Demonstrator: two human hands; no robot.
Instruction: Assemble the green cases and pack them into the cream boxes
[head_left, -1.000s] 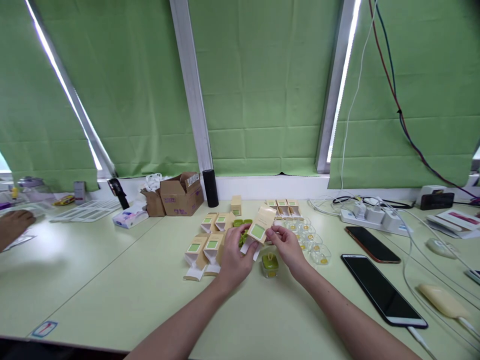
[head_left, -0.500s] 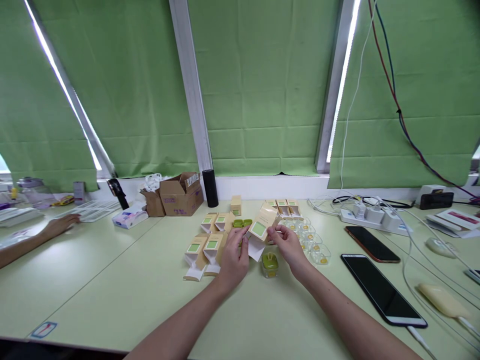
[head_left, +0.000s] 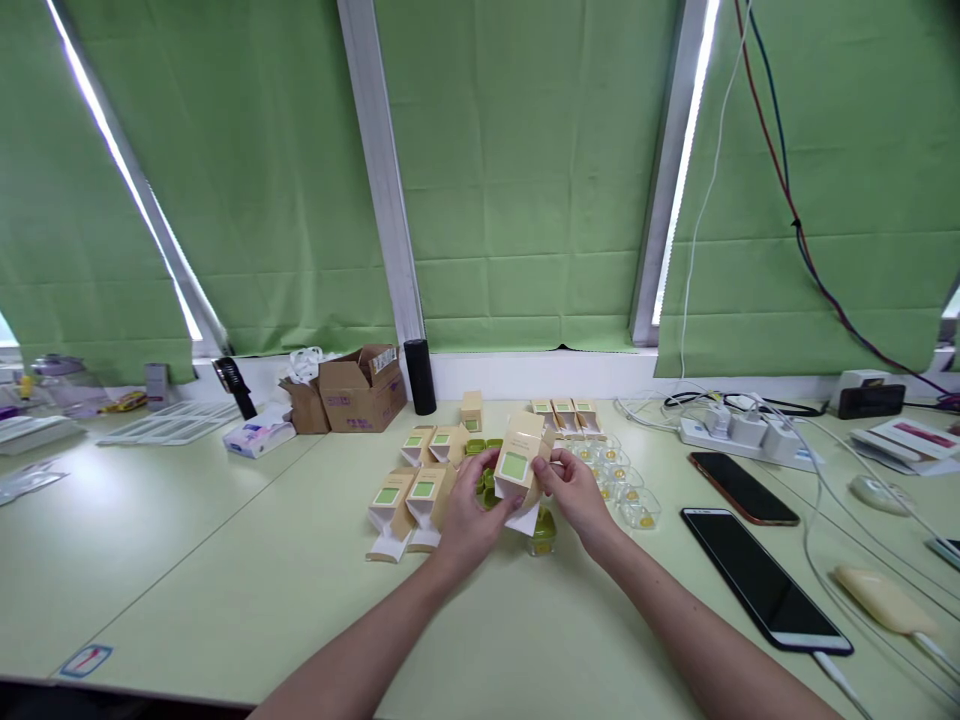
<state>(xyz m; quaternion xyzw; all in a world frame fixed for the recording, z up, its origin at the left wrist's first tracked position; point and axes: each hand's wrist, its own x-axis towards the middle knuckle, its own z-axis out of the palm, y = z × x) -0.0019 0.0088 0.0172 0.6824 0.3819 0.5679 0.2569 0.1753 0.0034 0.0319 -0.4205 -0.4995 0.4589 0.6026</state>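
Between my hands is a small cream carton point(head_left: 519, 455) with a light green window, tilted above the table, its white lower flap hanging open. My left hand point(head_left: 474, 510) grips its left side, and my right hand point(head_left: 574, 490) pinches its right edge. Just below the carton stands a small clear container with a green lid point(head_left: 542, 532), partly covered by the flap. More green lids point(head_left: 487, 485) show behind my left fingers. To the left, several similar cartons point(head_left: 424, 490) lean with their flaps open. Clear cups with yellow centres point(head_left: 621, 475) stand in rows right of my right hand.
Three cartons point(head_left: 566, 415) stand at the back, another carton point(head_left: 472, 410) left of them. Brown cardboard boxes point(head_left: 364, 390), a black cylinder point(head_left: 420, 377) and a tissue pack point(head_left: 259, 432) are farther left. Phones point(head_left: 765, 580), cables and a power strip point(head_left: 742, 440) occupy the right.
The carton has turned more upright and moved slightly left and down, its flap now overlapping the green-lidded container. My left hand has closed further around it. Another person's arm at far left has left view.
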